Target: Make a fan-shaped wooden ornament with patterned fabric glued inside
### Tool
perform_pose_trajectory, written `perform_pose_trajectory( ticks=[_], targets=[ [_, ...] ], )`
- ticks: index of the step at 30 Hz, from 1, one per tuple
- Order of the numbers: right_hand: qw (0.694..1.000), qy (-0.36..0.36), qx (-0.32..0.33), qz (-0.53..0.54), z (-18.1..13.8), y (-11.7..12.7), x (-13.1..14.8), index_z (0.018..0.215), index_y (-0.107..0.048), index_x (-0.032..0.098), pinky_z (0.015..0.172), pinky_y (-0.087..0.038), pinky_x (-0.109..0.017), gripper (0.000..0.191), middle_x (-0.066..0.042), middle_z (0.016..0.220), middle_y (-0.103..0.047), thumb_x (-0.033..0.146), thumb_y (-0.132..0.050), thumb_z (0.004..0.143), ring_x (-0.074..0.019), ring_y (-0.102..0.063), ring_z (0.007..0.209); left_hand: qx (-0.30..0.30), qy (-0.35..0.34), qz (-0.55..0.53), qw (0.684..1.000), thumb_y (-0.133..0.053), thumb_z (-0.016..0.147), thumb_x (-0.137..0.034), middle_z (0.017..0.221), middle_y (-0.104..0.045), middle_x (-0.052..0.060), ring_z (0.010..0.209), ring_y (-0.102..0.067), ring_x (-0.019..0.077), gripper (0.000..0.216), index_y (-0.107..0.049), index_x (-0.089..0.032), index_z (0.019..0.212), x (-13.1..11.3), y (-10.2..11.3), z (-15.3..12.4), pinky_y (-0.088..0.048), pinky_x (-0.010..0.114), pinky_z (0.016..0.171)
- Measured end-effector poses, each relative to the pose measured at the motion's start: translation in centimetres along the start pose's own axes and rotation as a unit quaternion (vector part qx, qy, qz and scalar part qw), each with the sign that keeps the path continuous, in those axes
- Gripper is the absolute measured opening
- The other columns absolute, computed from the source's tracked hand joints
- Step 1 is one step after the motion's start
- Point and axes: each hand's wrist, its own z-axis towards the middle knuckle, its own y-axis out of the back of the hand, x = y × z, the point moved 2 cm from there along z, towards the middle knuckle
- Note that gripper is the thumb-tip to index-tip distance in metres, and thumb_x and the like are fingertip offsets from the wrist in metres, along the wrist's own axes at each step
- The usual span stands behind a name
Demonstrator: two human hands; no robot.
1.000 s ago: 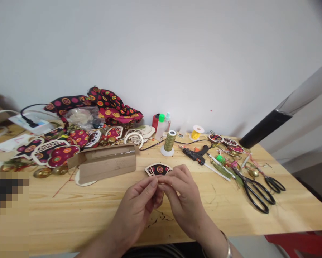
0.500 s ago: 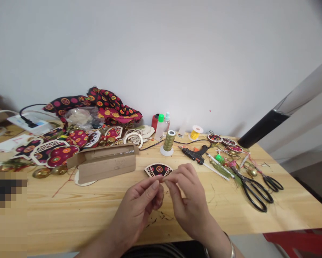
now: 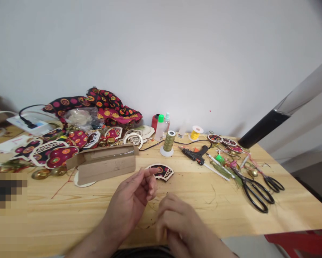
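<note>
My left hand (image 3: 132, 197) is over the front middle of the table, its index finger stretched out and the other fingers loosely curled. Nothing shows in its grasp. That fingertip overlaps the fan-shaped wooden ornament (image 3: 165, 172) with dark patterned fabric; whether they touch I cannot tell. Lower and to the right, my right hand (image 3: 178, 218) is curled and smeared by motion, so its fingertips and anything in them are hidden. Behind the ornament, a spool of olive-green thread (image 3: 169, 142) stands upright.
An open cardboard box (image 3: 107, 168) lies left of my hands, with fabric ornaments (image 3: 62, 156) and brass bells beyond it. A black glue gun (image 3: 195, 154) and large black scissors (image 3: 254, 193) are on the right. Bottles (image 3: 160, 129) and a yellow spool (image 3: 195, 133) stand by the wall.
My hands have come apart from their shared pinch. The right hand has dropped down toward me, and the left has shifted left, its index finger now extended. More of the fan's right side shows.
</note>
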Motion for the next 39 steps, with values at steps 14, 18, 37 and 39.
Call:
perform_pose_trajectory(
  ticks=[14,18,37,39],
  targets=[
    [0.947,-0.124,-0.295,0.02,2.7,2.3,-3.2,0.068,-0.068,0.021,0.065,-0.045,-0.028,0.01,-0.001,0.069,-0.065,0.018,-0.068,0.078,-0.0154,-0.055,0.068,0.025,0.032,0.038,0.998,-0.072,0.076,-0.035,0.06,-0.056,0.001,0.054,-0.045,0.0099,0.027,-0.076,-0.013,0.09,0.6,-0.5,-0.7,-0.033,0.023,0.051],
    [0.944,-0.138,-0.297,0.031,3.0,3.0,-3.2,0.065,-0.062,0.019,0.064,-0.042,-0.028,0.015,0.0,0.066,-0.061,0.022,-0.064,0.08,-0.0145,-0.053,0.066,0.021,0.062,0.09,0.994,-0.079,0.07,-0.032,0.057,-0.056,0.0,0.051,-0.043,0.0075,0.024,-0.076,-0.015,0.087,0.8,-0.3,-0.8,-0.027,0.02,0.048],
    [0.877,-0.203,-0.417,0.124,1.1,6.9,-6.4,0.073,-0.06,0.018,0.062,-0.037,-0.026,0.022,0.001,0.068,-0.052,0.038,-0.065,0.079,-0.0139,-0.044,0.066,-0.084,0.007,0.267,0.96,-0.077,0.07,-0.034,0.056,-0.06,-0.001,0.047,-0.044,0.0097,0.034,-0.074,-0.019,0.1,-2.0,1.5,-0.3,-0.028,0.02,0.042],
    [0.88,-0.204,-0.41,0.127,1.0,6.7,-6.4,0.073,-0.06,0.018,0.062,-0.037,-0.027,0.021,0.001,0.068,-0.053,0.038,-0.065,0.079,-0.0142,-0.045,0.066,-0.093,-0.047,0.238,0.966,-0.082,0.066,-0.025,0.071,-0.066,0.002,0.066,-0.058,0.0153,0.031,-0.074,-0.021,0.096,-2.6,2.5,-2.2,-0.044,0.022,0.056]
  ],
)
